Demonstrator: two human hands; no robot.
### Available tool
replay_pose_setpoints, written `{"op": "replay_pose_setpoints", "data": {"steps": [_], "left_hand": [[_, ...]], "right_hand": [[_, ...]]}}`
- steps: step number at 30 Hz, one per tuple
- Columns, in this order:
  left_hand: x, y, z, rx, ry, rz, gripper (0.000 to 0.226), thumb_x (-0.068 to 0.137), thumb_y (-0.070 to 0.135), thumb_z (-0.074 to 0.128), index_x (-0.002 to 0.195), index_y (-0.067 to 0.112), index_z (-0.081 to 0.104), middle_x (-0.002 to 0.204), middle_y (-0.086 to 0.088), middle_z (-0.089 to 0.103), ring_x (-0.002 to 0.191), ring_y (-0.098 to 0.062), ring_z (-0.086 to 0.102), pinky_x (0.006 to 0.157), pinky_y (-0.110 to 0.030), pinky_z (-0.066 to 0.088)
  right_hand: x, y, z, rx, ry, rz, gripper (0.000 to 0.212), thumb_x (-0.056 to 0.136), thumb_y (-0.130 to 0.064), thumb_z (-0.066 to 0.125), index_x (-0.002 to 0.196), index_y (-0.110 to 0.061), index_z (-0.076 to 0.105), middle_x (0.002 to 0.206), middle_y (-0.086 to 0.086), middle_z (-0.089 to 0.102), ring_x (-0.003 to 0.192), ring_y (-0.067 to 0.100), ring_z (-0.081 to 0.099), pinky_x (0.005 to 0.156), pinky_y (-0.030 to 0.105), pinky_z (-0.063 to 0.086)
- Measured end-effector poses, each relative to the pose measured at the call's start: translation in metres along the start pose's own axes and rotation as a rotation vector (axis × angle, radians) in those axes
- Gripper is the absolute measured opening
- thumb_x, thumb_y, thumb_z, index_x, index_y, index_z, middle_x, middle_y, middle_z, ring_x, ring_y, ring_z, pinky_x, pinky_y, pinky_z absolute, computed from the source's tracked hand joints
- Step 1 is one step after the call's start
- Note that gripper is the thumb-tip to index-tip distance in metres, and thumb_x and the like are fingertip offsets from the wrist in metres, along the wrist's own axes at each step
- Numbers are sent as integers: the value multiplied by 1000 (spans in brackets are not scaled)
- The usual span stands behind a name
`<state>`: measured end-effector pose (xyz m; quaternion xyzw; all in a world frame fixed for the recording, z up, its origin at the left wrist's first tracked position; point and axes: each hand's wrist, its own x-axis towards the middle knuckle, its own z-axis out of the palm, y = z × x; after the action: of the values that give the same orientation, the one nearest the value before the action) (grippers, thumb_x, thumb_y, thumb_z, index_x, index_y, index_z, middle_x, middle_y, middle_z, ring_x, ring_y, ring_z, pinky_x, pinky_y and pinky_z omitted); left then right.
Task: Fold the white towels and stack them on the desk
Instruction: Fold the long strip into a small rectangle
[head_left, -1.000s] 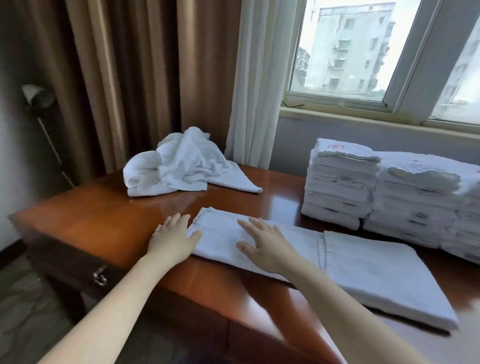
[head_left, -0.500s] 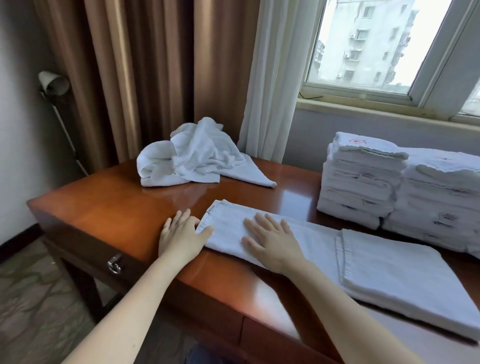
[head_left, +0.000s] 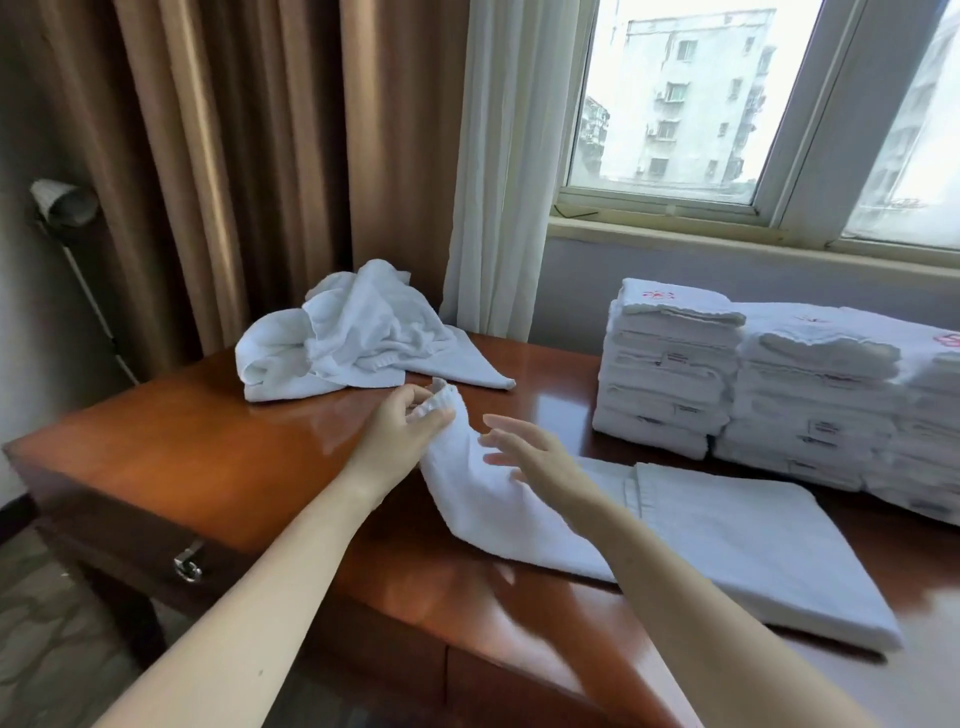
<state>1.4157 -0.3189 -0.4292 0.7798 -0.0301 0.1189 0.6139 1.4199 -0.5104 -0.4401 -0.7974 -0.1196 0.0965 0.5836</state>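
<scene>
- The long towel (head_left: 675, 545) lies on the desk (head_left: 182, 441) toward 5 o'clock.
- The left hand (head_left: 410, 426) pinches its loose end, lifted off the wood.
- The right hand (head_left: 524, 457), fingers spread, holds nothing beside it.
- I think a fold is starting; next that end must go over toward 3 o'clock, edges matched.
- Messy towels (head_left: 353, 332) sit at 11 o'clock, neat stacks (head_left: 670, 374) at 2.

Heavy brown curtains (head_left: 234, 156) hang in folds across the left and centre background. Just right of them hangs a sheer white curtain (head_left: 504, 171), beside a pale-framed window (head_left: 810, 119). A pale multi-storey building (head_left: 691, 98) shows through the glass. At far left, a grey-shaded lamp (head_left: 62, 200) stands on a thin pole above patterned flooring (head_left: 47, 613).
</scene>
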Motion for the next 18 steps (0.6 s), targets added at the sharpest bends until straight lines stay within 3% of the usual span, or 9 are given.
{"op": "replay_pose_setpoints", "data": {"steps": [3,6,9,11,14,18], "left_hand": [[-3,25,30,59,-89,141,21,86,35,74,84,16,65,71,11,60,70,-6,55,64,-22,43],[-9,47,66,58,-204,211,21,83,41,76,83,22,67,72,10,67,70,-4,62,60,-14,46],[-16,66,102,54,-368,217,26,82,44,76,98,24,70,88,6,73,87,-10,69,77,-31,57],[-21,78,125,32,-490,217,32,82,52,70,102,27,72,98,7,74,98,-11,68,93,-41,54],[-27,90,157,22,-573,200,44,80,64,43,99,39,73,105,16,68,106,-10,62,101,-43,45],[-26,94,194,-65,-529,140,32,92,43,41,106,30,67,114,5,68,112,-17,62,102,-44,46]], "right_hand": [[-9,-18,-23,248,30,32,36,99,-46,48,123,-24,65,114,0,72,102,14,70,89,40,58],[-22,-27,-52,414,19,62,41,99,-50,45,113,-19,69,107,6,74,101,22,71,89,45,57],[-42,-25,-86,513,49,60,44,98,-42,51,121,-6,63,107,13,72,97,26,70,88,45,57],[-56,-20,-108,508,126,64,37,97,-26,52,123,-1,60,103,16,69,93,27,68,84,42,58],[-79,-11,-139,437,277,94,30,90,-1,47,116,1,63,100,18,64,89,28,64,70,35,56],[-106,1,-175,377,402,144,32,86,11,43,108,-1,63,94,17,63,83,29,62,65,33,52]]}}
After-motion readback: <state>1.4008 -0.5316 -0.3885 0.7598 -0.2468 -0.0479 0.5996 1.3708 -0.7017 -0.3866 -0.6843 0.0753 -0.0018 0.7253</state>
